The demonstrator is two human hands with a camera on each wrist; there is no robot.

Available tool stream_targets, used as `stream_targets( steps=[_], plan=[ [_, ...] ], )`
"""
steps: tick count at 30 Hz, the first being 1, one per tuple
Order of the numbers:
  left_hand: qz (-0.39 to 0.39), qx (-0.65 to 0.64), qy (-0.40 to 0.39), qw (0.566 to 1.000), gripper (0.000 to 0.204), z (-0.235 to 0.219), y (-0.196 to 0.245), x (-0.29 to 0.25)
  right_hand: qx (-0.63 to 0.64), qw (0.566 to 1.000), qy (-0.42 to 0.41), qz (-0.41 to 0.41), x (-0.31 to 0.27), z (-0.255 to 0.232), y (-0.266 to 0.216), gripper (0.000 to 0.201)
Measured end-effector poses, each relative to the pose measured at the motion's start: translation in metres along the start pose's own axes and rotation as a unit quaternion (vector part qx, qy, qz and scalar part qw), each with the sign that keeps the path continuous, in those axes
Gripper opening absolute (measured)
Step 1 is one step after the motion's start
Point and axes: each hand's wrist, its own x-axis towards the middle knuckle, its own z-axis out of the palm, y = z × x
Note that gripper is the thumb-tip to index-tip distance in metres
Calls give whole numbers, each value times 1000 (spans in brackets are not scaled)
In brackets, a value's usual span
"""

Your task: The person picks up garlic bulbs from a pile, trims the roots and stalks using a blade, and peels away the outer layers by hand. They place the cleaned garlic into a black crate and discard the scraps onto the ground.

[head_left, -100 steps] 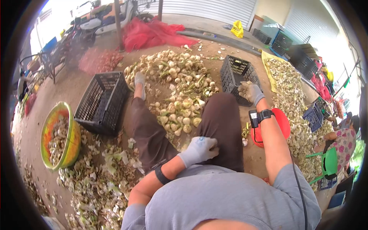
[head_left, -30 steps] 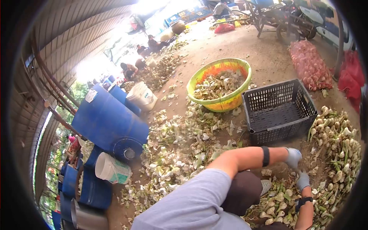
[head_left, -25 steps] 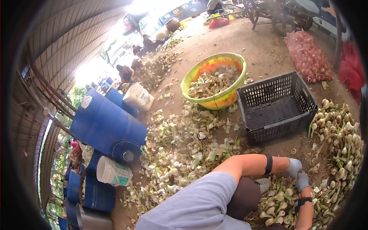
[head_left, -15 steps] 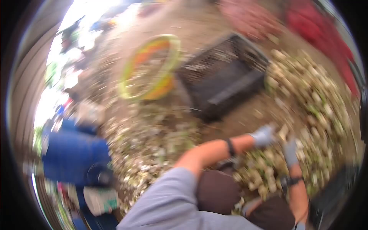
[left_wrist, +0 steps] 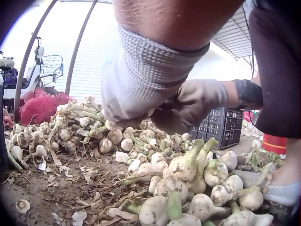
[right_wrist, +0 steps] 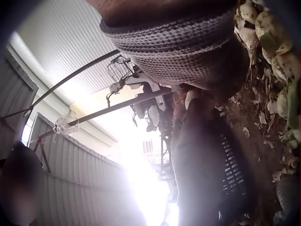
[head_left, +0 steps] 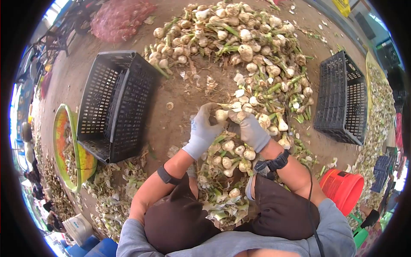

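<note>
Your left hand (head_left: 202, 130) pinches a garlic bulb (head_left: 221, 115) at its fingertips, to the right of the black crate (head_left: 115, 103) by the basin (head_left: 87, 162). Your right hand (head_left: 253, 132) curls just beside the bulb; whether it grips anything, I cannot tell. Your left hand is off your thigh now, and both hands are close together.

L hand (head_left: 201, 130): lt-grey knit glove (left_wrist: 136, 89), textured cuff, blue mark on back; blk wrist strap (head_left: 168, 175). R hand (head_left: 254, 132): grey glove (right_wrist: 178, 52), blk strap w/ sm. unit (head_left: 276, 162), thin blk cable (head_left: 311, 192) up arm. Grey-blue short-slv. shirt (head_left: 192, 246), dk brown trousers (head_left: 175, 214).
</note>
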Motion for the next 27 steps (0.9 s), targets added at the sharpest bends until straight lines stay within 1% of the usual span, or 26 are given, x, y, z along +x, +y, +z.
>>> stream_targets(
  steps=[2, 3, 4, 6, 7, 9, 10, 11, 12, 13, 14, 15, 16, 17, 18, 19, 20, 21, 22, 23, 24, 25, 26, 27],
  plan=[
    [79, 82, -5, 994, 52, 6, 0, -3, -60, 996, 46, 48, -5, -5, 1, 25],
    [99, 80, 2, 992, 50, 8, 0, -4, -58, 996, 45, 46, -6, -7, 2, 25],
    [102, 83, 2, 991, 50, 10, 1, -5, -42, 997, 35, 45, -8, -9, 4, 25],
    [107, 135, 7, 985, 47, 15, 7, -7, -11, 999, 19, 42, -12, -5, 0, 26],
    [109, 136, 3, 985, 47, 18, 9, -7, 51, 997, 39, 43, -16, -2, 1, 25],
    [159, 174, 1, 972, 46, 21, 15, -7, 65, 997, 37, 34, -23, -2, -7, 25],
    [162, 175, -3, 971, 46, 21, 18, -7, 77, 996, 32, 30, -26, -3, -9, 24],
    [144, 178, -24, 973, 46, 21, 20, -6, 92, 995, -5, 37, -27, -8, -10, 25],
    [125, 182, -44, 974, 46, 20, 22, -6, 93, 995, -5, 35, -27, -14, -9, 25],
    [126, 183, -45, 974, 46, 18, 18, -4, 97, 995, -28, 27, -26, -19, -8, 24],
    [82, 123, -60, 987, 47, 17, 15, -2, 99, 994, -51, 20, -27, -22, -8, 23],
    [37, 62, -75, 995, 48, 16, 11, -1, 100, 993, -51, 21, -29, -28, -10, 23],
    [35, 62, -75, 995, 48, 14, 7, -1, 34, 997, -60, 29, -30, -34, -12, 23],
    [-57, -67, -127, 988, 48, 11, 11, -2, -32, 996, -70, 38, -30, -38, -14, 23],
    [-147, -195, -174, 954, 49, 9, 14, -2, -32, 996, -70, 37, -29, -40, -14, 23],
    [-78, -174, -148, 970, 48, 14, 14, -6, -30, 996, -84, 18, -27, -42, -14, 23],
    [-78, -174, -148, 970, 48, 16, 17, -6, -28, 995, -97, -2, -28, -37, -18, 24],
    [-29, -87, -126, 988, 48, 16, 20, -6, -27, 995, -96, -2, -29, -31, -20, 24],
    [21, 1, -102, 995, 48, 15, 23, -7, 7, 996, -87, 10, -31, -23, -20, 25],
    [21, 1, -103, 994, 48, 16, 27, -9, 40, 996, -79, 22, -33, -13, -23, 27],
    [40, 47, -92, 994, 49, 15, 31, -14, 40, 996, -78, 21, -33, -9, -23, 27],
    [58, 92, -81, 991, 50, 14, 32, -16, 54, 996, -59, 46, -33, -5, -24, 27],
    [59, 93, -79, 991, 50, 12, 29, -16, 69, 994, -40, 70, -31, -2, -23, 28],
    [99, 107, -71, 987, 52, 11, 24, -17, 53, 995, -39, 74, -29, -2, -21, 29]
  ],
)
